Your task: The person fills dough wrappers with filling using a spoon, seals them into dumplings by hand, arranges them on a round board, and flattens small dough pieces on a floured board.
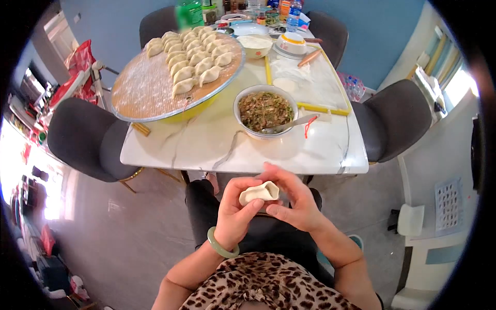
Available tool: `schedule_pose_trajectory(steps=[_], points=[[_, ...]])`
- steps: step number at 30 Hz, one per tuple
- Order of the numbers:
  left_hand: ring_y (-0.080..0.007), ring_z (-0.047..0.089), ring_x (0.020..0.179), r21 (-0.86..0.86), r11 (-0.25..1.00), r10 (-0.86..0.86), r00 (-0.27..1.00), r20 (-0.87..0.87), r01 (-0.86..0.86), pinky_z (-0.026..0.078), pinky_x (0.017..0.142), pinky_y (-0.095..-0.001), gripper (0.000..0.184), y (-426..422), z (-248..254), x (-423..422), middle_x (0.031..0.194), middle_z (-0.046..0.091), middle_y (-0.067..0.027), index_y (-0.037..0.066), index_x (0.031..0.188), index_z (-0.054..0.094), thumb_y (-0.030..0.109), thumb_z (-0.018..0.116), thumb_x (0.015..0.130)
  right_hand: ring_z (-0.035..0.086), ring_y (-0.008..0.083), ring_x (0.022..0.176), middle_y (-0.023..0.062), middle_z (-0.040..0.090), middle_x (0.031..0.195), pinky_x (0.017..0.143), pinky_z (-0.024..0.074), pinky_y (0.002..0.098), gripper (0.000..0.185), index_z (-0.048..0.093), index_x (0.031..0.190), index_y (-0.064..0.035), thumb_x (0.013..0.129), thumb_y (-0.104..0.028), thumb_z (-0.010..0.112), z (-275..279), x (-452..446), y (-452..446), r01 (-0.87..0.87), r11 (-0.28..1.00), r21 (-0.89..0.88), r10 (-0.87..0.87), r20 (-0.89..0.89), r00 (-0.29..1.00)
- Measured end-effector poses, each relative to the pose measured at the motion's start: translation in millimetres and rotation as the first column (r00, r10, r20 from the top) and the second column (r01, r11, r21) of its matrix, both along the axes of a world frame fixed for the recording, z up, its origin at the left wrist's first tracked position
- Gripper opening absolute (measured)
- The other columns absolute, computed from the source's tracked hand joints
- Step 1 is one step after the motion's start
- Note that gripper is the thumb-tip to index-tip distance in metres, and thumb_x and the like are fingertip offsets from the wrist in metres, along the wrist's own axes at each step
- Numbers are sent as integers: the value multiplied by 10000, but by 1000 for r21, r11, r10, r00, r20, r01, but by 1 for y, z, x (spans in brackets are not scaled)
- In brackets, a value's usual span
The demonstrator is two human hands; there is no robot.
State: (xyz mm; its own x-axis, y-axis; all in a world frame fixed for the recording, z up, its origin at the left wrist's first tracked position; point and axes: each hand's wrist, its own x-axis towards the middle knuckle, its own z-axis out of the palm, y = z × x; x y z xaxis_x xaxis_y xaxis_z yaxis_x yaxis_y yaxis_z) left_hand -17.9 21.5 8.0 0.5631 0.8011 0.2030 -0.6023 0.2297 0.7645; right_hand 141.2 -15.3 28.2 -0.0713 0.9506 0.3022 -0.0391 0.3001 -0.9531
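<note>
Two hands can be counted, one left hand (pixel 235 206) and one right hand (pixel 298 202), and one dumpling (pixel 260 193) is held between them. One green bracelet (pixel 217 244) is worn. On one white table (pixel 206 152), one round board (pixel 137 85) is seen, with more than fifteen finished dumplings (pixel 183 86), packed too close to be counted exactly. One bowl of filling (pixel 251 133), one spoon (pixel 293 123) and four dark chairs (pixel 395 121) are seen too.

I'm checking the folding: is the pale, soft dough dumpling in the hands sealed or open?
Open, at least partly: the pale dough dumpling gapes at the end near the right hand, showing a darker inside.
</note>
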Motion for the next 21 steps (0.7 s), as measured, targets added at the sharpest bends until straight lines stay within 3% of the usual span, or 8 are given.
schedule_pose_trajectory(steps=[4, 6, 8, 11, 13, 15, 19, 21], points=[[-209, 570, 1027, 51, 997, 58, 998, 3, -59, 520, 873, -371, 302, -8, -2, 9, 1132, 520, -106, 32, 1139, 412, 87, 577, 892, 484, 238, 1166, 117, 509, 1266, 985, 375, 334, 595, 395, 1336, -2, 806, -100, 647, 2, -2, -8, -5, 1000, 31, 0, 133, 991], [-174, 561, 1014, 82, 993, 88, 996, -28, -86, 509, 867, -335, 326, -12, -4, 13, 1107, 522, -90, 25, 1133, 402, 118, 597, 889, 510, 297, 1138, 152, 533, 1247, 967, 393, 368, 515, 432, 1298, 15, 842, -142, 613, 2, 0, -8, 80, 957, 278, -172, 326, 930], [-126, 546, 974, 189, 969, 179, 978, -107, -156, 482, 834, -274, 342, -14, -9, 15, 1100, 521, -70, 23, 1140, 402, 134, 606, 889, 520, 318, 1120, 166, 544, 1232, 955, 401, 379, 475, 448, 1280, 23, 865, -164, 583, 1, 0, -9, 119, 924, 362, -254, 352, 901], [-97, 526, 939, 197, 970, 171, 975, -143, -141, 444, 800, -226, 356, -20, -4, 17, 1091, 523, -52, 26, 1153, 418, 149, 618, 884, 537, 335, 1098, 178, 556, 1218, 937, 413, 397, 427, 474, 1254, 30, 895, -194, 534, 0, 0, -9, 161, 870, 467, -359, 376, 854], [-95, 529, 920, 244, 956, 218, 953, -210, -165, 445, 783, -226, 351, -21, -7, 17, 1068, 537, -51, 24, 1152, 433, 142, 620, 879, 543, 331, 1093, 176, 556, 1220, 931, 417, 402, 414, 485, 1247, 28, 903, -202, 514, -1, 1, -10, 175, 852, 494, -389, 373, 843], [-93, 531, 900, 291, 939, 267, 924, -272, -186, 446, 765, -225, 346, -23, -6, 17, 1044, 552, -50, 21, 1151, 448, 134, 622, 874, 544, 323, 1105, 176, 554, 1229, 935, 413, 412, 404, 511, 1226, 22, 908, -227, 489, 0, 3, -13, 196, 804, 561, -494, 447, 746], [-104, 559, 830, 490, 854, 395, 830, -394, -174, 468, 729, -245, 321, -28, 8, 15, 978, 592, -64, 12, 1133, 478, 92, 618, 856, 543, 316, 1120, 173, 560, 1224, 964, 388, 428, 400, 527, 1212, 23, 904, -230, 487, -1, 9, -14, 187, 768, 612, -521, 429, 738], [-114, 575, 815, 539, 826, 424, 812, -401, -165, 475, 720, -253, 316, -28, 10, 13, 970, 605, -72, 12, 1133, 479, 76, 612, 853, 481, 332, 1196, 191, 512, 1277, 1014, 335, 429, 457, 477, 1258, 40, 901, -245, 500, 0, 13, -11, 50, 842, 536, -374, 516, 771]])
